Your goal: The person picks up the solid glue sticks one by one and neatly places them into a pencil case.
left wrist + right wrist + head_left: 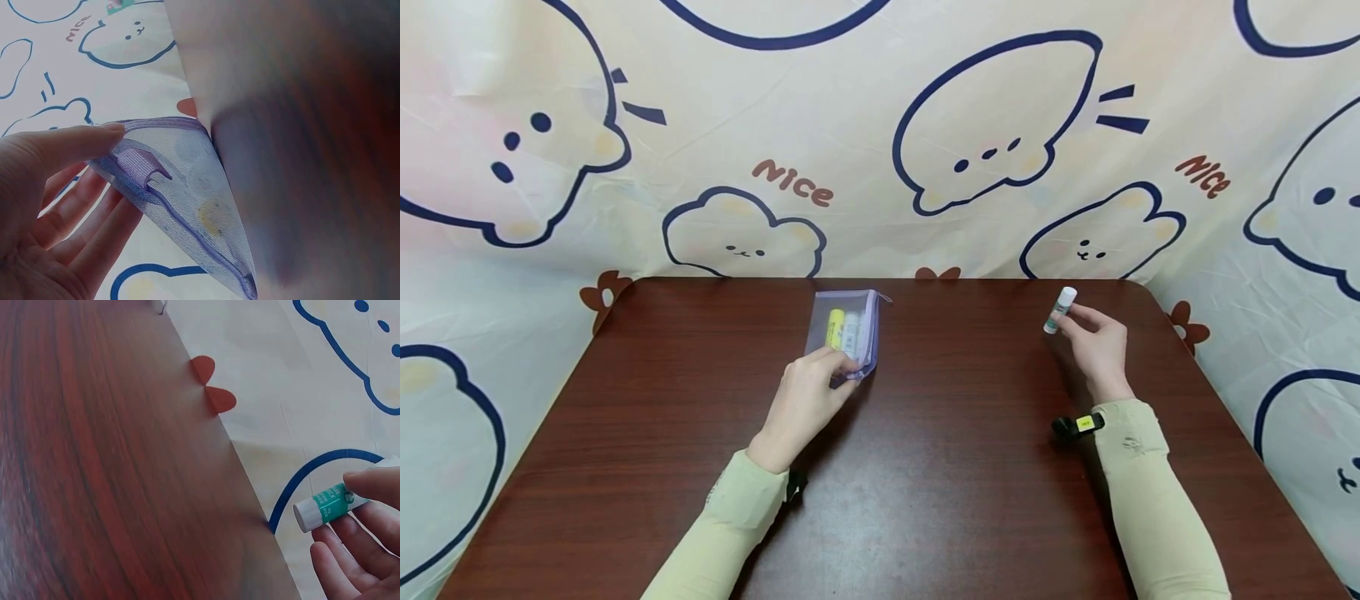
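Observation:
A purple mesh zipper pouch point(874, 329) lies towards the back of the table, left of centre. Inside it, through the mesh, show a yellow stick point(835, 327) and a pale whitish stick point(851, 333). My left hand point(805, 400) pinches the pouch's near edge, thumb on top, as the left wrist view shows beside a purple fabric tab point(140, 165). At the right, my right hand point(1099, 346) holds a white glue stick point(1066, 297) with a green label between thumb and fingers, above the table. The two hands are well apart.
The dark brown wooden table point(955, 467) reaches back to a cream cloth backdrop point(865, 108) with cartoon outlines, which also hangs along both sides. A black strap with a yellow tag point(1085, 424) is on the right wrist.

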`<state>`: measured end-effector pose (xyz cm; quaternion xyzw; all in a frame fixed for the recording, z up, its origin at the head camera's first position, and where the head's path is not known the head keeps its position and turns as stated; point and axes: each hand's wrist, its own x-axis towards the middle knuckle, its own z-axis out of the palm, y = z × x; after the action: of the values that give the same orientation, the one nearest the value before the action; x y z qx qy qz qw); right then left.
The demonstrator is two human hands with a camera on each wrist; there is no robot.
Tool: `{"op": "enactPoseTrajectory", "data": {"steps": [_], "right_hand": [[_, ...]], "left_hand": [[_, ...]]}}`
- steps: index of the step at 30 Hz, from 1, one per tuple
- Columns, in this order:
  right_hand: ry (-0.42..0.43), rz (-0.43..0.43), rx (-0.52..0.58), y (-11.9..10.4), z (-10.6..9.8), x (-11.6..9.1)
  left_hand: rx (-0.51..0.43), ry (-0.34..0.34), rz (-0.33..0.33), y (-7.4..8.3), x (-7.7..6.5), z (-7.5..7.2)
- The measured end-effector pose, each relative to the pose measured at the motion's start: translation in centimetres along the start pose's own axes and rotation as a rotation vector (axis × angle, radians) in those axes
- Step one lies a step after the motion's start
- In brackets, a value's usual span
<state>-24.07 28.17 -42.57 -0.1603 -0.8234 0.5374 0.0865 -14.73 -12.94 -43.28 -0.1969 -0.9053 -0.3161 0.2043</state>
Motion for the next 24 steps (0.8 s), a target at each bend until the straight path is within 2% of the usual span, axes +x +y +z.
{"op": "enactPoseTrajectory", "data": {"steps": [12,24], "right_hand": [[-0.061,-0.004,0.036,-1.2,1.3,-0.2],[-0.096,-0.085,0.111,-1.7,3.2,-0.4]], "left_hand": [[0.0,0.006,0.005,-0.1,0.1,0.0],[0.004,0.008,0.009,-0.1,0.1,0.1]]}}
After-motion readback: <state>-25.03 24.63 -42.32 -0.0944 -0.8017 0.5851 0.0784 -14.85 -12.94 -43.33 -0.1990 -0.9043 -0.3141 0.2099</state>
